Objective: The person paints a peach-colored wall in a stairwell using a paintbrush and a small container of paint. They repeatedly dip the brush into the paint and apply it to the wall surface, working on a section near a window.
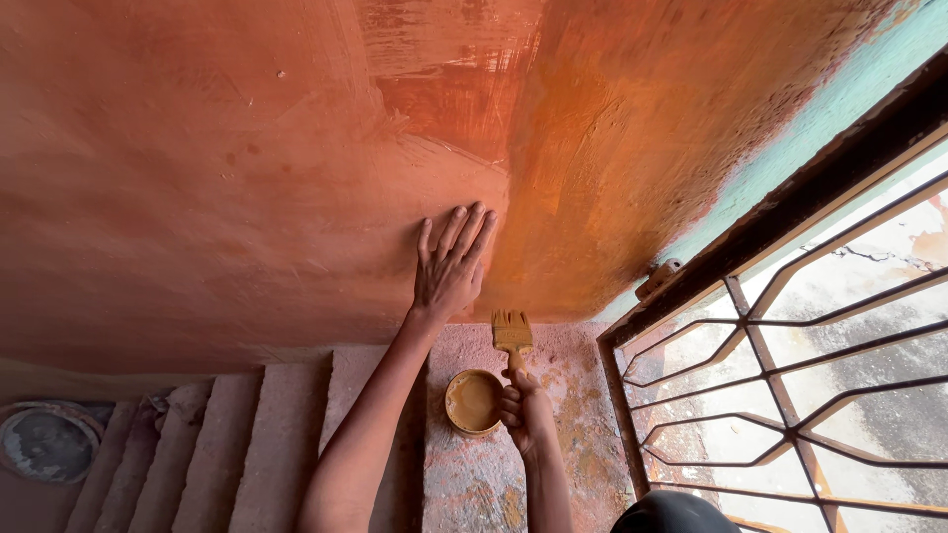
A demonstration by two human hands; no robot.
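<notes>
My left hand (449, 265) lies flat on the orange-brown painted wall (217, 178), fingers spread and pointing up, close to the inner corner. My right hand (521, 410) grips the handle of a paintbrush (512, 334) with bristles loaded in ochre paint, pointing up toward the bottom of the wall. Just left of that hand stands a small round tin (473, 402) of ochre paint on a paint-stained ledge (494, 474).
A metal window grille (790, 365) with a dark frame fills the right side. Concrete steps (227, 444) run down at the lower left, with a round grey pan (44, 441) at the far left. A dark rounded object (671, 513) sits at the bottom edge.
</notes>
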